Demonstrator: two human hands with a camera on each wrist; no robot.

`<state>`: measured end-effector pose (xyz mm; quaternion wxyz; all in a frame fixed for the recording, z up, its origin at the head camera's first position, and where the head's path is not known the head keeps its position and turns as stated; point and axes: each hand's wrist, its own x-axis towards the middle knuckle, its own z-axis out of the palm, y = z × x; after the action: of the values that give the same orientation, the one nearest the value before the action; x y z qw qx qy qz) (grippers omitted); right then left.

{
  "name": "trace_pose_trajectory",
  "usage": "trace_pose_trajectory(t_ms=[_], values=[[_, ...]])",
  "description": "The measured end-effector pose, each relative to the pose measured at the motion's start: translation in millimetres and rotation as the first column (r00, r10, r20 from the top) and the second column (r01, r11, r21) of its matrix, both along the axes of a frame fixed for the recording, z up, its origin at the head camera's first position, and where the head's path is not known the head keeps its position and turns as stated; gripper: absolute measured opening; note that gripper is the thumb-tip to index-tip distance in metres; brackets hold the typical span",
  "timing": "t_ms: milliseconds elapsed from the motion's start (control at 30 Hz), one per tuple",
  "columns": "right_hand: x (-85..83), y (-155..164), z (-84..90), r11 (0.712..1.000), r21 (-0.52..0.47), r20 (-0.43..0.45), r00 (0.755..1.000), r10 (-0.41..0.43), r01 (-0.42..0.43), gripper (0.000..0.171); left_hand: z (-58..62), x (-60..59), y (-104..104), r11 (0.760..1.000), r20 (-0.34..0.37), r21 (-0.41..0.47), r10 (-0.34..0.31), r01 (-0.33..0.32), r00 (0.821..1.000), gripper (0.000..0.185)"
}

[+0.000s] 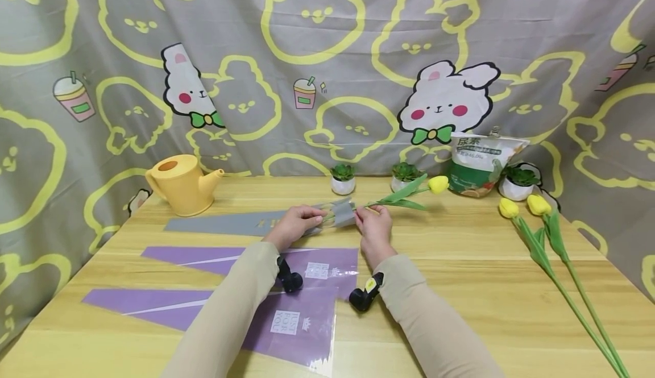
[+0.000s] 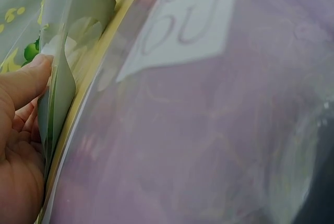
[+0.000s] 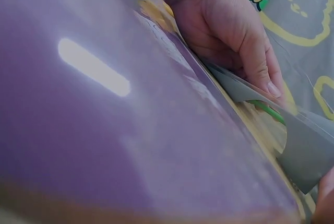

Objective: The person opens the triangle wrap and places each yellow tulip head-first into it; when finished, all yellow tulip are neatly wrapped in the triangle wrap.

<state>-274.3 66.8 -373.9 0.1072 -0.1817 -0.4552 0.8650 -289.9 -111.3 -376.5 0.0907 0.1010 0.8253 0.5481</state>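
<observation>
A yellow artificial tulip (image 1: 438,184) lies with its bloom to the right and its green stem running into the wide end of a grey, part-clear flower sleeve (image 1: 215,224). My left hand (image 1: 293,225) pinches the sleeve's side, its thumb (image 2: 32,78) pressed on the film in the left wrist view. At the sleeve's mouth, my right hand (image 1: 376,227) pinches the edge beside the stem. In the right wrist view, the green stem (image 3: 269,111) shows through the clear part, with the right fingers (image 3: 327,195) at the lower right edge.
Two purple sleeves (image 1: 204,258) (image 1: 291,338) lie in front, under the forearms. Two more yellow tulips (image 1: 573,270) lie at the right. Along the back stand a yellow watering can (image 1: 181,185), small potted succulents (image 1: 343,180) and a clipped green-and-white bag (image 1: 476,167).
</observation>
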Motion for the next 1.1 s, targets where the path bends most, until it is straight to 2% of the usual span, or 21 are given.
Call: trace_pose_trajectory(t_ms=[133,400,667,800,933,1100], values=[[0.7,3.7,-1.0,0.996,0.042,0.030,0.997,0.071,-0.072,0.020,-0.2,0.3,-0.6,1.000,0.003,-0.013,0.002,-0.002,1.000,0.023],[4.0,19.7,1.0,0.966,0.100,0.074,0.969,0.234,-0.240,0.031,0.7,0.5,-0.4,1.000,-0.011,-0.028,-0.003,0.003,1.000,0.022],[6.6,36.5,7.1,0.909,0.155,0.148,0.919,0.365,-0.386,0.035,1.2,1.9,-1.1,0.999,-0.029,-0.049,-0.021,0.019,0.999,0.022],[7.6,44.5,10.8,0.863,0.200,0.155,0.885,0.439,-0.463,0.031,1.6,1.2,-1.3,0.999,-0.024,-0.048,-0.012,0.011,1.000,0.021],[7.1,54.9,14.2,0.839,0.228,0.156,0.869,0.470,-0.495,0.035,1.0,-0.2,-1.7,0.999,-0.021,-0.043,-0.005,0.004,1.000,0.020],[3.9,71.8,21.2,0.833,0.248,0.139,0.869,0.475,-0.495,0.046,-0.3,-1.2,-0.6,0.998,-0.026,-0.055,-0.018,0.016,0.999,0.020]])
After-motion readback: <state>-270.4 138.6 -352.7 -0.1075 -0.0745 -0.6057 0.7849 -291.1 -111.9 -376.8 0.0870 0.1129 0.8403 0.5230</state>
